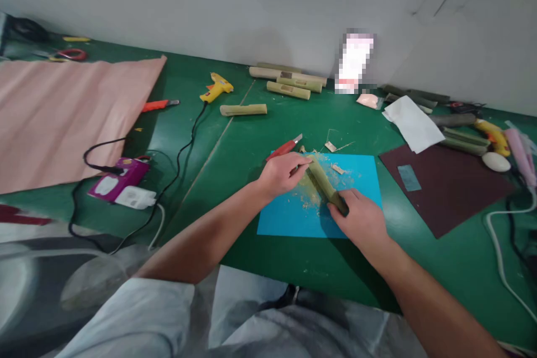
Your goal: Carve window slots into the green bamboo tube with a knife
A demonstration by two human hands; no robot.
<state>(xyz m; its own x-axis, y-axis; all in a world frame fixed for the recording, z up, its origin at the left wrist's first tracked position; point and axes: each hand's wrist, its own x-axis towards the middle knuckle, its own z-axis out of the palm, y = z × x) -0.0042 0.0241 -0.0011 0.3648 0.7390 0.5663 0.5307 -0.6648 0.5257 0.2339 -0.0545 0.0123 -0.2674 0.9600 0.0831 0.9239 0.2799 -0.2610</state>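
Bamboo piece [322,182]: one, green, lying slantwise over the blue sheet [369,170], held at both ends.
Left hand [283,173]: fingers curled shut around the far end of the bamboo piece.
Right hand [361,218]: fingers wrapped tight on the near end.
Shavings [308,196]: a pale heap on the blue sheet under the bamboo piece.
Red-handled knife [285,149]: one, just beyond the left hand, at the blue sheet's edge.
Spare bamboo lengths [289,83]: four bunched by the wall, and a fifth [243,109] apart in front.
Glue guns: two, both yellow, one [216,88] left of the spare bamboo lengths, one [495,135] at far right.
Orange cutter [159,105]: one, beside the pink sheet [62,117].
Dark maroon sheet [457,184]: one, right of the blue sheet.
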